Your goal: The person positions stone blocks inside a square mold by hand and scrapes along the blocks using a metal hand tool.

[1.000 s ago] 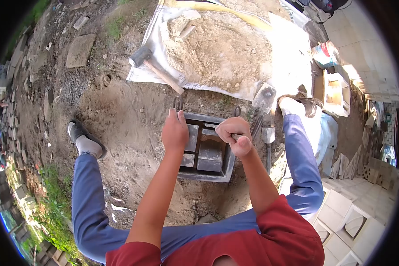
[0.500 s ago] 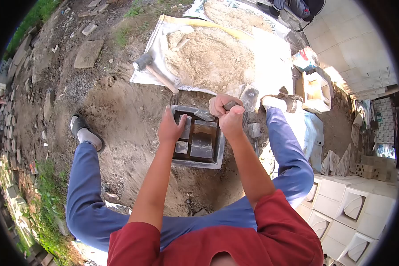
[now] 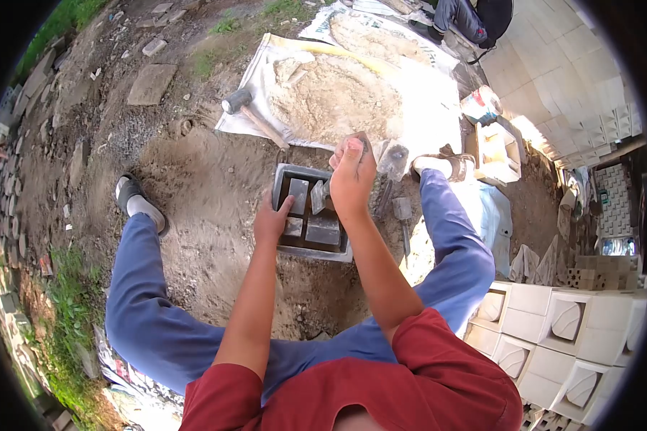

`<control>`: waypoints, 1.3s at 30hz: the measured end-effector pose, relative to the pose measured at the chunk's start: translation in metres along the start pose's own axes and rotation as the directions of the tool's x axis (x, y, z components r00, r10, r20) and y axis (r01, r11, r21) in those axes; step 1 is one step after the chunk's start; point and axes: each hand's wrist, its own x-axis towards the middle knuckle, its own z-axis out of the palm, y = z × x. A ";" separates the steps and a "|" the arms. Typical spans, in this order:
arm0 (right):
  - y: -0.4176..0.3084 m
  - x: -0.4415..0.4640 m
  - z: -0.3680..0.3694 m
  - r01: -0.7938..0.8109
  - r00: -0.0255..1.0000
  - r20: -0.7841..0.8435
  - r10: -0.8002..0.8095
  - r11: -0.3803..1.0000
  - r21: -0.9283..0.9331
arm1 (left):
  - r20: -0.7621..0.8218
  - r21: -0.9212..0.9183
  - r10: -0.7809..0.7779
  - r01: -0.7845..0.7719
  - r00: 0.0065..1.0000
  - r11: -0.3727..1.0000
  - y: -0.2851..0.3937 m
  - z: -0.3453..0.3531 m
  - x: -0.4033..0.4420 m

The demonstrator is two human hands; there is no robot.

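A rectangular metal mould point(image 3: 280, 172) sits on the dirt between my legs, with several grey blocks point(image 3: 323, 231) inside it. My left hand point(image 3: 270, 221) straddles the mould's left wall, thumb over the inside and fingers along the outside. Raised over the mould's right side, my right hand point(image 3: 354, 176) is wrapped round the handle of a small trowel. Its flat blade point(image 3: 318, 197) points down and left into the mould's upper part. My fist hides part of the mould's far right corner.
A mallet point(image 3: 237, 100) leans by a sheet with a sandy heap point(image 3: 338, 93). Right of the mould lie a dusty flat tool point(image 3: 393, 159) and a small spade-like tool point(image 3: 402, 208). Pale hollow blocks point(image 3: 568, 323) are stacked at right. A seated person's legs point(image 3: 460, 21) show at top.
My right hand has turned upright, swinging the trowel blade from the mould's far edge down and left into it. My left hand has shifted slightly nearer to me along the left wall.
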 end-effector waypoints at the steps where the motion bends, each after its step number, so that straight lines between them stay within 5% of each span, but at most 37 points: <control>1: 0.003 0.000 0.001 0.002 1.000 -0.014 -0.002 1.000 -0.004 | -0.002 0.004 0.014 -0.014 1.000 1.000 -0.004 0.002 0.004; 9: 0.020 0.007 0.010 0.040 0.998 -0.048 -0.046 0.994 -0.106 | -0.009 -0.035 0.109 -0.110 0.994 0.993 -0.004 0.000 0.006; 16: 0.017 0.013 0.015 -0.213 0.972 -0.135 0.192 0.965 -0.157 | -0.025 -0.050 0.154 -0.155 0.988 0.987 0.001 0.000 0.004; 19: 0.015 0.014 0.013 -0.154 0.988 -0.033 0.150 0.979 -0.132 | -0.026 -0.016 0.153 -0.154 0.988 0.988 -0.001 0.002 0.004; 23: 0.030 -0.005 0.013 -0.072 0.992 -0.114 0.047 0.973 -0.218 | -0.001 -0.001 0.122 -0.122 0.993 0.993 0.004 0.000 0.005; 26: 0.067 -0.013 0.000 0.061 0.998 0.031 -0.054 0.954 -0.294 | -0.009 0.022 0.115 -0.115 0.993 0.993 0.004 0.000 0.000; 29: 0.059 0.001 -0.009 -0.077 0.988 0.110 0.107 0.966 -0.248 | -0.015 0.019 0.133 -0.132 0.991 0.991 0.002 0.000 -0.002; 31: 0.051 0.010 -0.021 -0.017 0.849 0.487 0.204 0.932 -0.361 | -0.003 -0.006 0.132 -0.132 0.991 0.991 0.004 -0.001 0.000; 32: 0.049 0.012 -0.022 -0.017 0.849 0.488 0.203 0.933 -0.358 | 0.005 -0.019 0.125 -0.125 0.992 0.992 0.003 0.000 0.001; 34: 0.057 0.014 -0.027 -0.131 0.634 0.691 0.347 0.929 -0.346 | 0.014 -0.028 0.115 -0.115 0.993 0.993 0.000 0.000 0.000; 39: 0.097 0.017 -0.027 -0.330 0.794 0.408 0.451 0.883 -0.333 | 0.002 0.003 0.117 -0.117 0.993 0.993 -0.007 0.006 0.009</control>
